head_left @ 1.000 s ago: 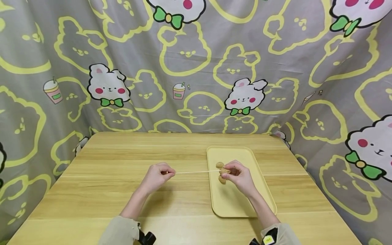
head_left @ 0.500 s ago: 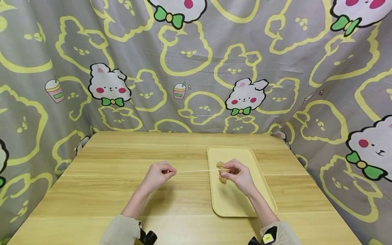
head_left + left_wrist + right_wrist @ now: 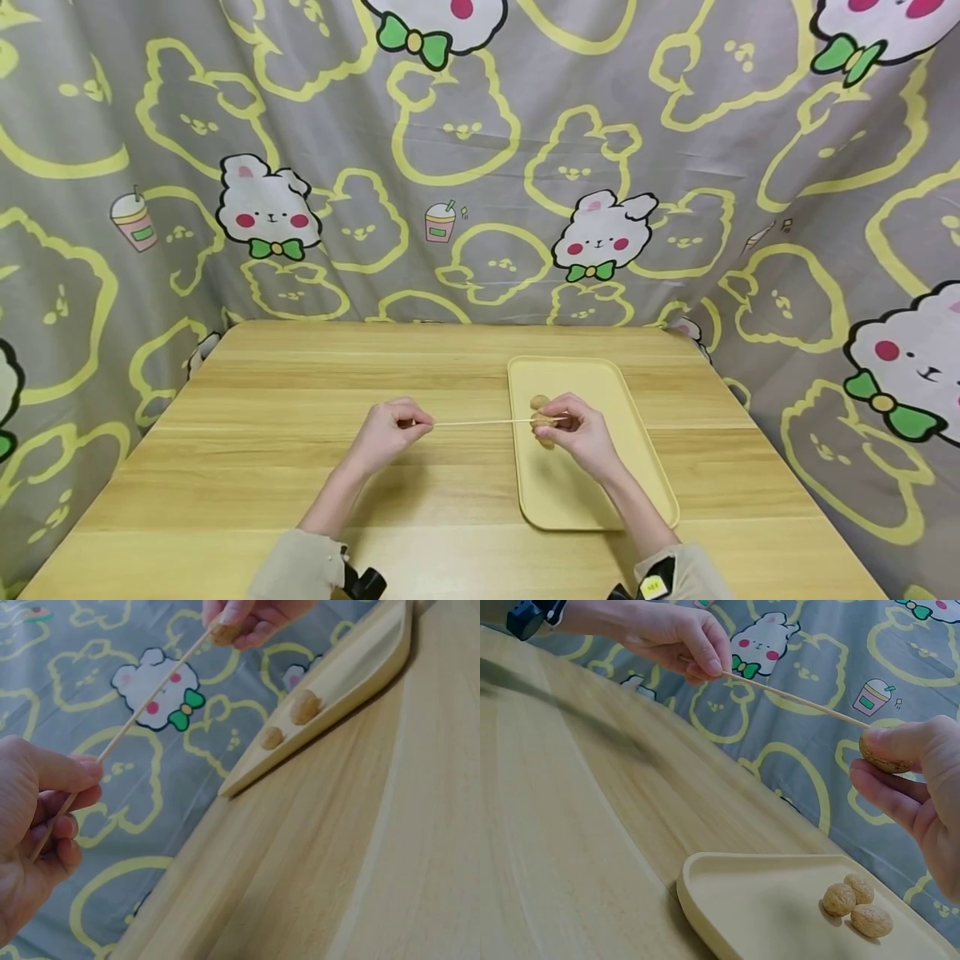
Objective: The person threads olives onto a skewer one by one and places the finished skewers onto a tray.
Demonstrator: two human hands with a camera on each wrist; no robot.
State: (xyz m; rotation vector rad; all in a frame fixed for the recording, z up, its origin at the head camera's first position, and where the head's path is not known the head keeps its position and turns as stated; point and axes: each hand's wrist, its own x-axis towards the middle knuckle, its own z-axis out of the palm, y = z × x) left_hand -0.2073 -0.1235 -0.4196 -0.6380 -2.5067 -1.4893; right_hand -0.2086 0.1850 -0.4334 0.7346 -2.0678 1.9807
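My left hand (image 3: 390, 429) pinches one end of a thin wooden skewer (image 3: 142, 709) between thumb and fingers. The skewer runs roughly level to my right hand (image 3: 581, 433), which grips a brown, wrinkled ball (image 3: 885, 754), like a fried meatball, at the other end. In the head view, the skewer's tip shows past the ball, inside the right hand. Below, on the yellow tray (image 3: 592, 504), lie three similar loose balls (image 3: 838, 899), close together near its left edge. My right fingers partly hide them in the head view.
The tray stands on the right half of a wooden table (image 3: 247, 450). A grey curtain (image 3: 480, 167) with yellow and white cartoon animals hangs behind the table and along both sides.
My right hand has shifted slightly left with the ball, along the skewer toward my left hand. The left hand has stayed nearly still.
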